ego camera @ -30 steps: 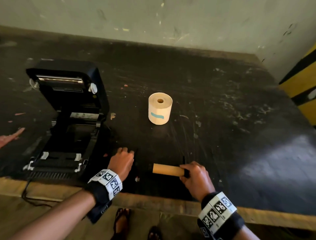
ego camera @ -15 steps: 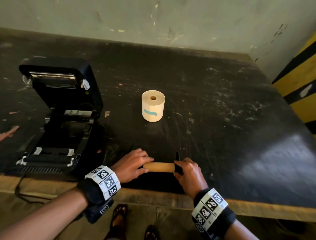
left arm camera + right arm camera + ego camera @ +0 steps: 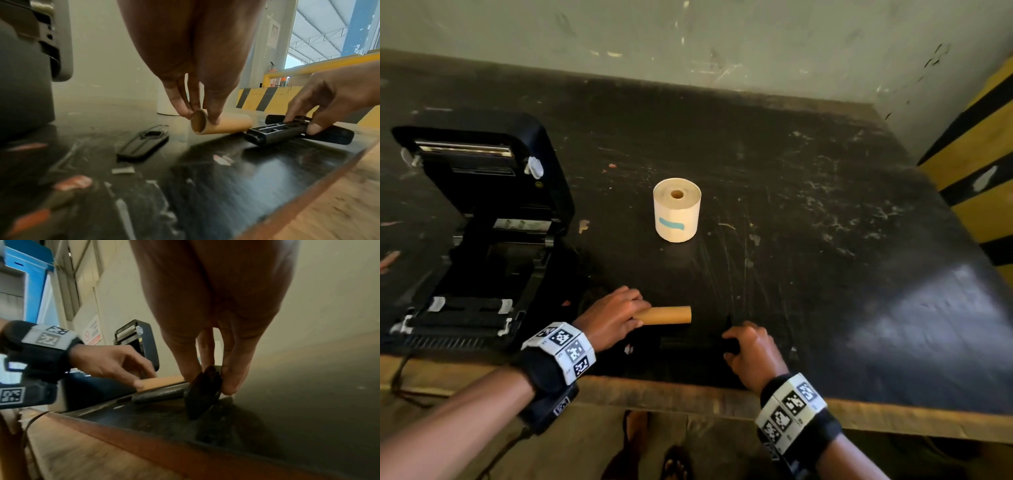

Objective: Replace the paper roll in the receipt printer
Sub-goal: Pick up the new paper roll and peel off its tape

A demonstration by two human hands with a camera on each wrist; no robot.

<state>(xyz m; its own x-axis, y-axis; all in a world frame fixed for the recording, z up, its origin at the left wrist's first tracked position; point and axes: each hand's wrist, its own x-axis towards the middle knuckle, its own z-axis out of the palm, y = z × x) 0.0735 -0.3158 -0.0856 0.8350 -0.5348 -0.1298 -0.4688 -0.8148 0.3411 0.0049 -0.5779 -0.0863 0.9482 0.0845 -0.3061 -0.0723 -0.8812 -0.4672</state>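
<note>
The black receipt printer (image 3: 482, 222) sits at the table's left with its lid up and its bay without a roll. A fresh cream paper roll (image 3: 676, 210) stands on end mid-table. My left hand (image 3: 609, 318) pinches the left end of the bare brown cardboard core (image 3: 667, 315) (image 3: 224, 125), which lies near the front edge. Just right of it, my right hand (image 3: 750, 349) (image 3: 207, 381) grips the flanged end of a black plastic spindle (image 3: 275, 133) (image 3: 160, 394). The spindle is outside the core, lying beside it on the table.
A flat black plastic piece (image 3: 144, 142) lies on the table between printer and core. The wooden front edge (image 3: 688, 397) runs just below my hands. A yellow-and-black barrier (image 3: 979, 164) stands at the right, and the printer cable (image 3: 400, 377) hangs off the front left.
My left hand came off the table and took the core's left end. My right hand then drew the black spindle out of the core, towards the table edge.
</note>
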